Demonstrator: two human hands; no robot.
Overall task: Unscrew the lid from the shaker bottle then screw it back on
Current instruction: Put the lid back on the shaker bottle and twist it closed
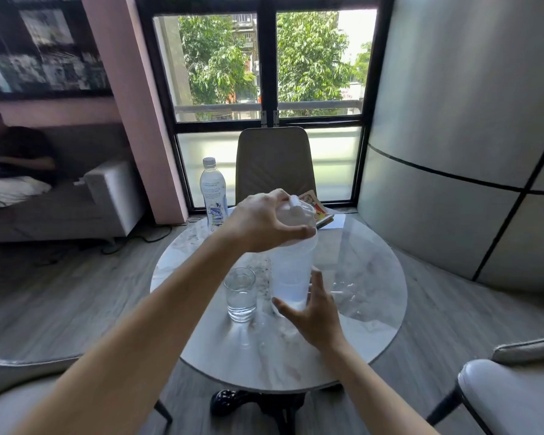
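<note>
A translucent white shaker bottle [291,277] stands upright on the round marble table [368,309]. Its white lid [299,215] sits on top of it. My left hand [264,221] comes from above and wraps around the lid, thumb on the right side. My right hand [314,312] is at the bottle's base with fingers spread, thumb and fingertips close around the lower wall; whether they press it I cannot tell.
A clear drinking glass [241,293] stands just left of the shaker. A plastic water bottle [213,193] is at the table's far left edge, and a colourful booklet [318,208] lies behind the shaker. Chairs ring the table; a person sits on a sofa far left.
</note>
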